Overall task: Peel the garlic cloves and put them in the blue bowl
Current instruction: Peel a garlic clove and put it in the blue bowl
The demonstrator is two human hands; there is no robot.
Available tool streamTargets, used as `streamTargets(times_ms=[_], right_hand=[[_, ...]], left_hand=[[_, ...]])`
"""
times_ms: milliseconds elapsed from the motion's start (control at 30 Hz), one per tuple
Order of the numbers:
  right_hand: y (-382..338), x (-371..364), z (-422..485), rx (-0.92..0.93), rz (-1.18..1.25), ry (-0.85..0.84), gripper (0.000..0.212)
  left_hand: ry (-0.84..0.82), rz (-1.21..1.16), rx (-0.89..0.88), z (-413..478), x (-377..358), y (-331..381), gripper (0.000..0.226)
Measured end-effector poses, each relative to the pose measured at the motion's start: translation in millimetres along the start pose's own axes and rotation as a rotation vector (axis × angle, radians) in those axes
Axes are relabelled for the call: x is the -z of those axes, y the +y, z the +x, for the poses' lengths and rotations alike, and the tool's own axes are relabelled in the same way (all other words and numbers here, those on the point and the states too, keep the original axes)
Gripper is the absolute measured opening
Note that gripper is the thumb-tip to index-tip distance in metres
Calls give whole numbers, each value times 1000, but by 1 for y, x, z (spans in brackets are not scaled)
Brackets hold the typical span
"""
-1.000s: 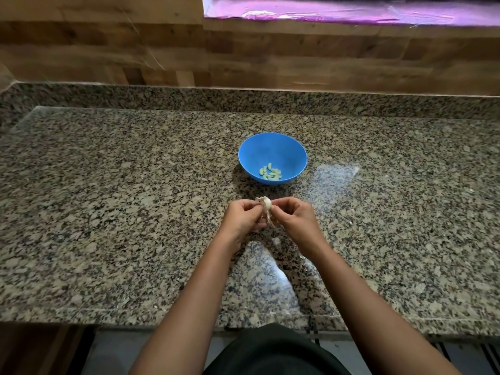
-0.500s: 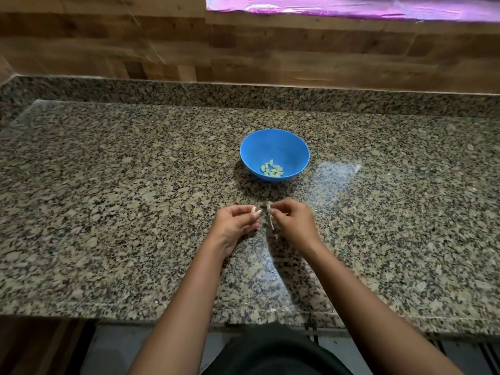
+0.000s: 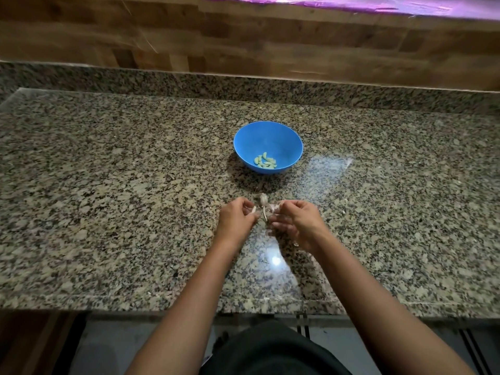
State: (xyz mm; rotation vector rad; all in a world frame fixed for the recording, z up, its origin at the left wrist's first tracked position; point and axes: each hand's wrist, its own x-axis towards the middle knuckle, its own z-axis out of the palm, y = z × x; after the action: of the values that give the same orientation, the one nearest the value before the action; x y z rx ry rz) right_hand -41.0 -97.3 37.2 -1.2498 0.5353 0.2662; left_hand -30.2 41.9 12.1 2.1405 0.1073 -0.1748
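Note:
A blue bowl (image 3: pixel 281 139) stands on the granite counter, with several pale peeled garlic cloves (image 3: pixel 265 161) in its bottom. Just in front of the bowl my two hands work over the counter. My left hand (image 3: pixel 236 221) pinches a small pale garlic clove (image 3: pixel 253 210) at its fingertips. My right hand (image 3: pixel 296 222) pinches a bit of white garlic skin (image 3: pixel 276 207). Between the hands a papery garlic stem with skin (image 3: pixel 263 205) sticks up; which hand holds it is unclear.
The granite counter (image 3: pixel 135 185) stretches wide to both sides, with a raised granite lip and a wooden wall (image 3: pixel 243 44) behind. Small skin flakes (image 3: pixel 296 244) lie by my right hand. The counter's front edge (image 3: pixel 162 309) runs near my body.
My hands have pulled slightly apart, splitting the garlic piece held between them. The view has tilted a little, so the bowl and hands sit differently in frame.

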Motion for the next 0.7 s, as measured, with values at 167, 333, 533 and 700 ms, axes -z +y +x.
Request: streamTargets(times_ms=[167,333,533,700], right_hand=[[-14,19,0,-7,-147,-35,11],[-16,31,8,190,-766,123,3],[-16,31,11,381,-1377,117,9],[-16,23,10,580,-1780,-96,12]], left_hand=[[72,168,-130,-4,-6,-4,29],[15,381,-467,-16,-33,-12,37],[-131,718,-486,-16,-49,-18,56],[-136,725,-482,-16,-49,-19,56]])
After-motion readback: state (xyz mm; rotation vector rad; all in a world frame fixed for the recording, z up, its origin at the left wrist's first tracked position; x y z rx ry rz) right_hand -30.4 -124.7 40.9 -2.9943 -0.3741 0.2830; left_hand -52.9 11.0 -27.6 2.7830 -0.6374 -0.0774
